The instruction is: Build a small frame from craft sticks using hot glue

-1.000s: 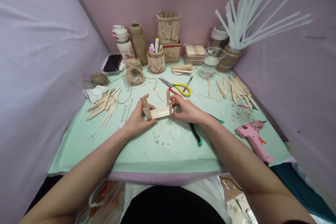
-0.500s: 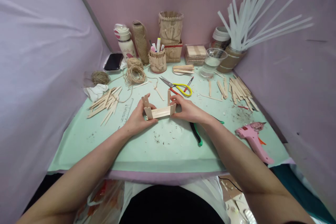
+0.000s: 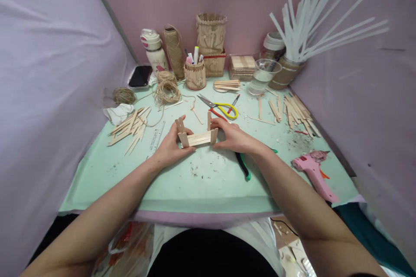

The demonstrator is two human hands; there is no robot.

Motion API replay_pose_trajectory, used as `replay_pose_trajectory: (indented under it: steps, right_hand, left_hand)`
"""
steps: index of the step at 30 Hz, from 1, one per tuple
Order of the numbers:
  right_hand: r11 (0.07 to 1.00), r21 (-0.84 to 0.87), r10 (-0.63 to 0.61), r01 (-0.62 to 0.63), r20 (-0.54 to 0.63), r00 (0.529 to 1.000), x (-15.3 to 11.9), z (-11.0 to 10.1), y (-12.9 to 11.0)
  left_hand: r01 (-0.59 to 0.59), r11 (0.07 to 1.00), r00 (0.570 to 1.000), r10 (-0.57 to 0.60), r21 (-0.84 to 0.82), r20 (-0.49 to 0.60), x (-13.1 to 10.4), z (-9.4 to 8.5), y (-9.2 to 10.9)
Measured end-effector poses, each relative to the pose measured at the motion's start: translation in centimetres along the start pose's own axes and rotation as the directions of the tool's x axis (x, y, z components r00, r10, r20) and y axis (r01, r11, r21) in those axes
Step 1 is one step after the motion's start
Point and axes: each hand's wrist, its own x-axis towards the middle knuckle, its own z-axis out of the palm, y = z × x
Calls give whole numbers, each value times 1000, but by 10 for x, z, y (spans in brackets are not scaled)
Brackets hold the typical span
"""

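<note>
A small frame of glued popsicle sticks (image 3: 199, 139) is between my hands at the middle of the table, with slats across its front and short uprights at both ends. My left hand (image 3: 171, 145) grips its left end, thumb along the lower front edge and fingers behind. Around the right end, my right hand (image 3: 231, 137) is closed, its thumb low and its fingers at the rear upright. Beyond the frame lie scissors with yellow and red handles (image 3: 227, 110) and a red pen (image 3: 234, 103). Green-and-black pliers (image 3: 243, 166) lie partly under my right forearm.
Loose sticks (image 3: 131, 127) lie at left, more sticks (image 3: 297, 112) at right. A pink glue gun (image 3: 313, 171) rests near the right edge. Behind stand a cup of water (image 3: 261, 80), a pen holder (image 3: 195, 75), twine (image 3: 167, 91), a bottle (image 3: 156, 54) and a phone (image 3: 140, 76).
Almost nothing differs. The fingers of my right hand have shifted very slightly at the frame's right end; the frame and my left hand stay in place.
</note>
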Motion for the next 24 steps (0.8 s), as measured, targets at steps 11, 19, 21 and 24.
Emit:
replay_pose_trajectory:
  steps: [11, 19, 21, 24]
  right_hand:
    - [998, -36, -49, 47, -33, 998, 3, 6, 2]
    - [998, -31, -57, 55, -55, 997, 4, 8, 2]
    - [998, -35, -60, 58, -52, 997, 4, 8, 2]
    - [998, -34, -60, 59, -52, 997, 4, 7, 2]
  left_hand:
    - [16, 1000, 1000, -16, 14, -1, -1, -1, 2]
    - [6, 1000, 1000, -6, -7, -4, -1, 0, 1]
    - [15, 1000, 1000, -15, -13, 0, -1, 0, 1]
    - [17, 1000, 1000, -17, -23, 10, -1, 0, 0]
